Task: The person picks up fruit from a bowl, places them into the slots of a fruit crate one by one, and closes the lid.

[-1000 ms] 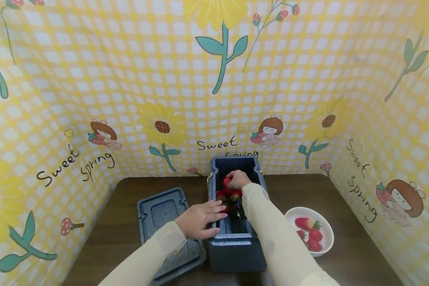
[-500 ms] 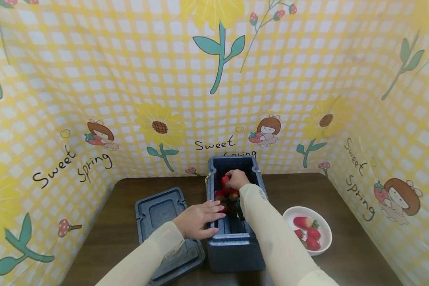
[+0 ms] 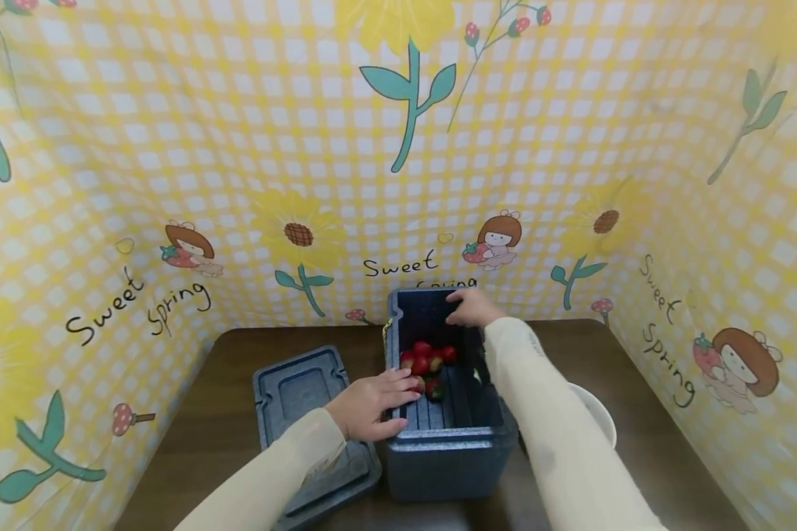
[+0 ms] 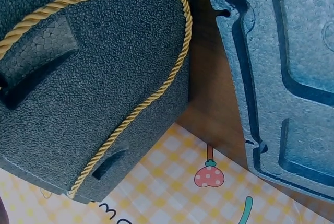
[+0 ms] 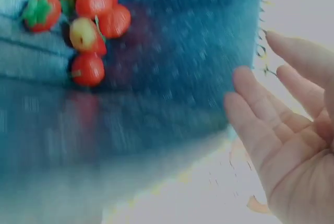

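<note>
Box [image 3: 448, 472] on brown table [image 3: 206, 420], 3 cloth walls [image 3: 505, 155]

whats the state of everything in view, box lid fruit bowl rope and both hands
box: uncovered, standing upright
lid: off, lying on the table beside the box
red fruit: loose in a cluster inside the box
bowl: partly hidden behind the right sleeve, contents not visible
rope: curving along the box's outer side
left hand: fingers extended over the box's rim
right hand: empty, by the box's far end
</note>
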Tool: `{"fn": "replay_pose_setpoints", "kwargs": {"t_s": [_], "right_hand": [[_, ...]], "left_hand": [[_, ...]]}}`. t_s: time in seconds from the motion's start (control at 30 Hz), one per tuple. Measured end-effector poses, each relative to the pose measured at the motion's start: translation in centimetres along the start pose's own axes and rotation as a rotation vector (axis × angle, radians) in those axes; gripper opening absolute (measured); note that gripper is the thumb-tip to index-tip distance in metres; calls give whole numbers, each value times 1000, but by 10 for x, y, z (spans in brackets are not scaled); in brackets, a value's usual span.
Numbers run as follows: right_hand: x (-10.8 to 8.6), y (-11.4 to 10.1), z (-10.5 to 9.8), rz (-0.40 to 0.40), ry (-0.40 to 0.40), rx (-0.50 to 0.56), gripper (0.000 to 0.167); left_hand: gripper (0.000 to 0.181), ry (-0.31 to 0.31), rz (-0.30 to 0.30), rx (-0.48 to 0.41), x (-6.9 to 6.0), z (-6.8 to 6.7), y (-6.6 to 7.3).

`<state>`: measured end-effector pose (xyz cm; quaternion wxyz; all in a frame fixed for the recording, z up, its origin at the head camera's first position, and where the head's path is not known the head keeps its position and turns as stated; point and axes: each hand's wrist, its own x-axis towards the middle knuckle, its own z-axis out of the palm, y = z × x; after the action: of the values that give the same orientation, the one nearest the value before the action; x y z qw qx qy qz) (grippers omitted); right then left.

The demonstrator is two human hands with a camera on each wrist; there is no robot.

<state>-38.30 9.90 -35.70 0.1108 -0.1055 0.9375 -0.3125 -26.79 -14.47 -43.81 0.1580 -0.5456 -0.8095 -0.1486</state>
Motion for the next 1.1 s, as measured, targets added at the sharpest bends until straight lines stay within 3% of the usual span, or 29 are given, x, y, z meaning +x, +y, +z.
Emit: {"fn": "replay_pose_setpoints", "kwargs": {"t_s": [0.13, 0.2, 0.3, 0.37, 0.4, 0.53, 0.8, 0.97, 1.1], "right_hand": [[-11, 23, -27, -36, -15, 23, 50], [-7, 55, -32, -144, 12, 45, 47], [-21, 87, -44, -188, 36, 57, 48], [-39, 101, -52, -158, 50, 56, 50], [-57, 96, -60, -86, 40, 24, 51], [-89, 125, -72, -27, 59, -43, 48], [-144, 192, -59, 145, 89, -15, 50], [-164, 212, -46, 185, 107, -53, 46], [-168, 218, -33, 183, 113, -15, 47]], "left_hand": [[41, -34, -17, -30, 7, 0, 0], [42, -50, -22, -49, 9, 0, 1], [42, -63, -18, -68, 11, 2, 2], [42, -61, -9, -69, 12, 3, 2], [42, -57, -5, -69, 13, 4, 2], [42, -47, -2, -76, 13, 7, 1], [44, -31, -15, -88, 8, 9, 0], [46, -18, -18, -93, 4, 9, -1], [47, 18, -20, -91, 1, 7, -3]]}}
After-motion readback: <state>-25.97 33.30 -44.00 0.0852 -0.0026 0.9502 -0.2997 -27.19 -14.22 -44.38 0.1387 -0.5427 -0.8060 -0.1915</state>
